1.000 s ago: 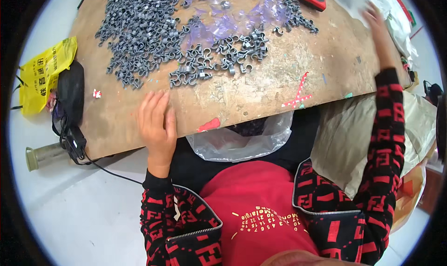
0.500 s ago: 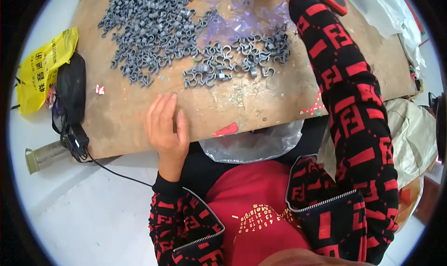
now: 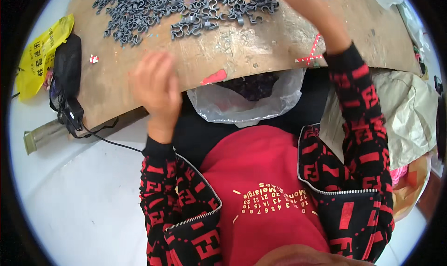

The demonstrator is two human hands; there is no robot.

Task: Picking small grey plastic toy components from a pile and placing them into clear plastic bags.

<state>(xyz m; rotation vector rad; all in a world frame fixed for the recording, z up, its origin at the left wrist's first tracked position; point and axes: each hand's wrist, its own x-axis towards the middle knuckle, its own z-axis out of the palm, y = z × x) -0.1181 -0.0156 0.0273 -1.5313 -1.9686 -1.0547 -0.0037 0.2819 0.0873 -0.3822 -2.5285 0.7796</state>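
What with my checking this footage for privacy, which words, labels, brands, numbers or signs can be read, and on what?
I locate print without copying it.
Yellow bag: dark characters, legible in part.
Shirt: pale letters and numbers, upside down in view.
Jacket: repeated red letter-like pattern.
Adapter: pale mark, too small to read.

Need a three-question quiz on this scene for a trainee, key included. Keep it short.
1. What colour is the plastic bag at the left edge of the table? A) green B) yellow C) pink
2. True or false: the left hand is nearer the red shirt than the grey clips are.
3. What is below the table's near edge, in front of the shirt?

Key: 1. B. 2. True. 3. A clear plastic bag with dark contents.
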